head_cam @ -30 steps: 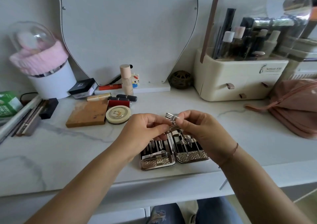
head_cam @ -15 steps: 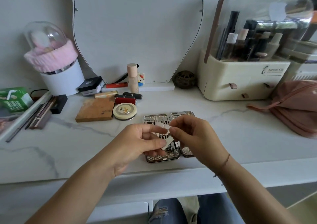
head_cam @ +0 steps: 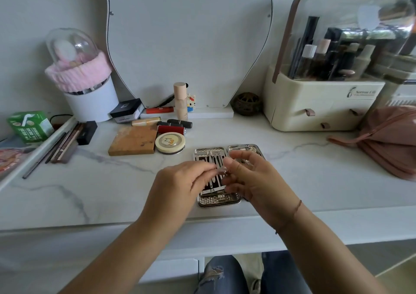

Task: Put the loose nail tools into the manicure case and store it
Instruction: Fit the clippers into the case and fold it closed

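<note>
1. two hands over the open manicure case (head_cam: 218, 200), which lies flat on the surface (head_cam: 112, 188) just right of the round compact (head_cam: 170, 142). a second ago the pair sat higher, with the small metal tool held up clear of the case; now both have dropped low over its left half.
2. left hand (head_cam: 180, 188): fingers pinched on the small metal tool (head_cam: 221, 169), thumb against forefinger.
3. right hand (head_cam: 254, 181): fingers curled in and meeting the same tool from the other side; motion blur, so cannot tell whether it grips or only steadies.
4. tool looked unfolded earlier, reads flatter now. judgement: it has been folded shut and is on its way into a slot.
5. case view has also shifted, more of its far end shows than before.
6. task state: tool not yet seated, case not yet closed, storing not begun. no other loose nail tools visible near the case.
</note>
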